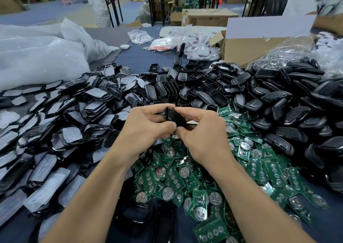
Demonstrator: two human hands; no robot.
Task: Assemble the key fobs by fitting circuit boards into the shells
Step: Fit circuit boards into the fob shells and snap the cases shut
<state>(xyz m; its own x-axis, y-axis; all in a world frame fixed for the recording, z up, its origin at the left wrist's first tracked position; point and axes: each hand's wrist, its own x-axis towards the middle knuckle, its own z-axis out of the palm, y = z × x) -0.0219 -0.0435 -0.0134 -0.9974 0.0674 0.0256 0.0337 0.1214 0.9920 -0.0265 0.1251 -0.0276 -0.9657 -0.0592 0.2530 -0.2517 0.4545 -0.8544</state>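
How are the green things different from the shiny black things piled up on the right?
The green circuit boards are flat, with round silver discs on them; the black shells are rounded and hollow. The boards are green; the shells are glossy black. The boards lie in the middle, close in front; the shells are heaped to the right. Both lie in loose piles on the dark table.

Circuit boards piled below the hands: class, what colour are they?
The circuit boards are green; head view.
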